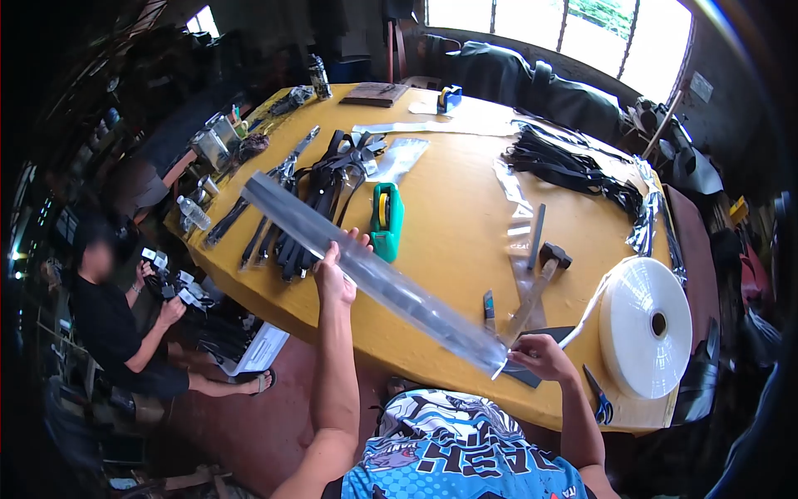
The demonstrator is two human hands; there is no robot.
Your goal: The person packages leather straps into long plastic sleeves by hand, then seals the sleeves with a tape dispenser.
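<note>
A long clear plastic sleeve (374, 270) stretches diagonally across the front of the table, raised above its surface. My left hand (337, 274) is closed around its middle part, palm up with the fingers curled over the edge. My right hand (540, 358) pinches the sleeve's lower right end, where a small white tip pokes out. Close to my right hand are a hammer (536, 291), a box cutter (489, 310) and a dark flat piece (519, 372). A green tape dispenser (387, 223) with yellow tape stands just beyond my left hand.
A large white roll (644, 328) lies at the right, its loose strip trailing leftward. Scissors (598, 397) rest beside it. Bundles of black straps (573, 170) lie at the back right, more straps (320, 200) at the left. A seated person (125, 324) handles black items at the left.
</note>
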